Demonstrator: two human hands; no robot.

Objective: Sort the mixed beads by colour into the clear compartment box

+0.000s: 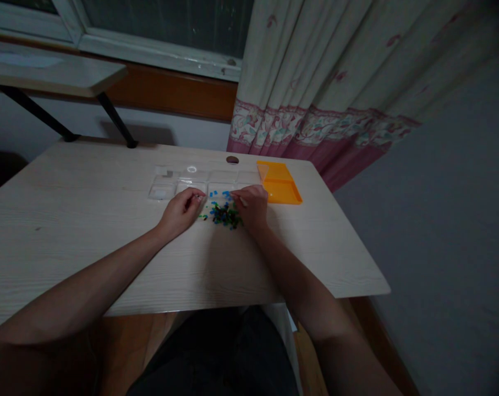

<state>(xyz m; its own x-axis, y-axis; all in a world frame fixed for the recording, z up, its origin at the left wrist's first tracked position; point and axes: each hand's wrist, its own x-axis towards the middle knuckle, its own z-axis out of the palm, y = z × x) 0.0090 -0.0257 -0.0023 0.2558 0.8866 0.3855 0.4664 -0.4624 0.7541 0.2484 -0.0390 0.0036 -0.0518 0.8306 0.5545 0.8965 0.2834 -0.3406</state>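
Observation:
A small heap of blue, green and dark beads (223, 213) lies on the pale wooden table (88, 220). My left hand (182, 209) rests just left of the heap with its fingers curled in a pinch; what they hold is too small to see. To the right of the heap my right hand (252, 204) grips a thin light stick whose tip points at a few blue beads (218, 193) by the clear compartment tray (183, 181). That tray lies flat right behind both hands.
An orange tray (279, 183) sits at the back right of the table, past my right hand. A round cable hole (232, 159) is near the far edge. A second table (47, 71), a window and a curtain (315, 82) stand behind.

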